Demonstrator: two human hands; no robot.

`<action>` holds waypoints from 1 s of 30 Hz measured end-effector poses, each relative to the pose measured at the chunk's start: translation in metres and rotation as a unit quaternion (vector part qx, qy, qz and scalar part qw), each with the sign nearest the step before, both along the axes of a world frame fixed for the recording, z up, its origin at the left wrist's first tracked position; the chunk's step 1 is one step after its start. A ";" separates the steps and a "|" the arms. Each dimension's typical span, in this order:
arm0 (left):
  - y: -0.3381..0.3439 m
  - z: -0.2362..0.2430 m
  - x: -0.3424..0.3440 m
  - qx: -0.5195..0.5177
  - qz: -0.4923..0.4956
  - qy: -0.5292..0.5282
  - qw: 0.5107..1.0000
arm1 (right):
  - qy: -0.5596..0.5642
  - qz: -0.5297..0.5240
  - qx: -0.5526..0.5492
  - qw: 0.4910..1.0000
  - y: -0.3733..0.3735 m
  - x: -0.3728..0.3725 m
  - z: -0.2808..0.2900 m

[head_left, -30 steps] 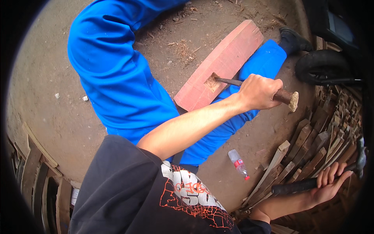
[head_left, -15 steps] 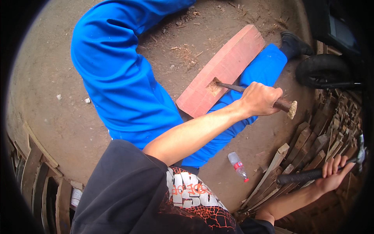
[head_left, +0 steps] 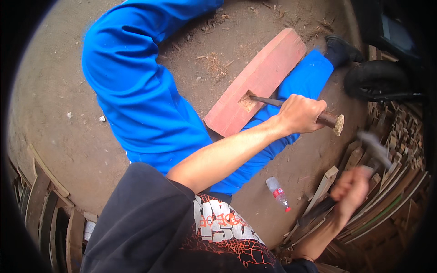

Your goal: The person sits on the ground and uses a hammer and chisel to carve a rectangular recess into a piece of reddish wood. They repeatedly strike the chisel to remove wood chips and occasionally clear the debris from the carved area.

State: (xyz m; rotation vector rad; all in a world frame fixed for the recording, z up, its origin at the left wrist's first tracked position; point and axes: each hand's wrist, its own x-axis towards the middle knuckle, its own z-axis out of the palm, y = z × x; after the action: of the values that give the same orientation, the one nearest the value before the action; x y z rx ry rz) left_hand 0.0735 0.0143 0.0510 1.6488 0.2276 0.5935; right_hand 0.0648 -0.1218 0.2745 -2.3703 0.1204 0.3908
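Observation:
My left hand (head_left: 300, 113) is wrapped round the handle of a chisel (head_left: 268, 101), whose frayed butt end sticks out to the right. The chisel's tip rests in a rough square hole cut in a reddish wooden block (head_left: 268, 68). That block lies slanted against my right leg in blue trousers. At the lower right, my right hand (head_left: 351, 185), smeared by motion, grips a hammer (head_left: 374, 150) by its dark handle. The hammer's metal head is raised, apart from the chisel's butt.
A clear plastic bottle (head_left: 277, 193) with a red cap lies on the dirt floor. Wooden strips (head_left: 382, 182) are piled at the right, below a black wheel (head_left: 378, 82). More boards (head_left: 50, 218) lean at the lower left, and wood chips (head_left: 216, 66) lie beyond the block.
My right hand has swung the hammer leftward and inward from the far right edge, bringing its head nearer the chisel's butt. My left hand, chisel and block have hardly shifted.

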 end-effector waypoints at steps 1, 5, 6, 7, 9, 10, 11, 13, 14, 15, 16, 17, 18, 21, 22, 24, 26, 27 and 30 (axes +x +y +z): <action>-0.003 -0.002 -0.001 0.000 -0.005 -0.001 1.000 | 0.061 0.001 0.018 0.998 0.003 -0.010 -0.006; -0.005 -0.006 -0.001 0.025 0.039 -0.024 0.999 | 0.116 -0.064 0.126 0.983 0.000 -0.010 0.009; -0.006 -0.002 0.000 0.024 0.037 -0.028 0.999 | 0.043 -0.081 0.147 0.985 0.001 -0.014 0.011; -0.006 0.002 -0.001 0.023 0.036 -0.031 0.999 | -0.011 -0.079 0.162 0.984 -0.001 -0.014 0.014; -0.005 0.003 -0.005 0.029 0.035 -0.043 0.998 | -0.036 -0.095 0.162 0.982 -0.007 -0.014 0.025; -0.007 0.003 -0.011 0.035 0.034 -0.052 0.997 | -0.046 -0.101 0.165 0.980 -0.008 -0.013 0.030; -0.008 0.004 -0.014 0.041 0.034 -0.061 0.997 | -0.043 -0.093 0.172 0.980 -0.007 -0.012 0.032; -0.012 0.005 -0.022 0.044 0.038 -0.079 0.995 | -0.058 -0.097 0.167 0.980 -0.009 -0.014 0.030; -0.013 0.004 -0.024 0.045 0.040 -0.088 0.994 | -0.066 -0.099 0.163 0.979 -0.010 -0.015 0.028; -0.012 0.005 -0.025 0.048 0.047 -0.097 0.993 | -0.077 -0.102 0.178 0.976 -0.013 -0.016 0.025; -0.012 0.005 -0.027 0.047 0.046 -0.099 0.993 | -0.071 -0.100 0.200 0.972 -0.015 -0.017 0.022; -0.011 0.005 -0.029 0.046 0.046 -0.101 0.993 | -0.065 -0.098 0.222 0.968 -0.016 -0.019 0.020; -0.012 0.005 -0.029 0.046 0.046 -0.105 0.992 | -0.062 -0.095 0.246 0.963 -0.017 -0.021 0.018; -0.014 0.006 -0.035 0.061 0.039 -0.099 0.992 | -0.052 -0.095 0.261 0.959 -0.020 -0.022 0.016; -0.016 0.006 -0.035 0.058 0.036 -0.097 0.993 | -0.050 -0.093 0.266 0.958 -0.023 -0.021 0.015; -0.019 0.007 -0.036 0.051 0.031 -0.092 0.994 | -0.035 -0.088 0.293 0.951 -0.028 -0.022 0.013; -0.017 0.009 -0.022 0.033 0.049 -0.040 0.997 | -0.026 -0.093 0.310 0.946 -0.031 -0.024 0.010; -0.010 0.011 -0.013 0.024 0.057 -0.018 0.998 | -0.029 -0.101 0.314 0.944 -0.028 -0.025 0.007; 0.028 0.002 0.028 -0.031 0.084 0.108 0.990 | -0.033 -0.107 0.295 0.949 -0.025 -0.027 0.005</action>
State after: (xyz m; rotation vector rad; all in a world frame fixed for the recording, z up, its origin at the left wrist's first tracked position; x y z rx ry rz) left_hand 0.1020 0.0426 0.0534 1.6441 0.5410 0.5280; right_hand 0.0377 -0.1464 0.2797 -1.7543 0.1970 0.2032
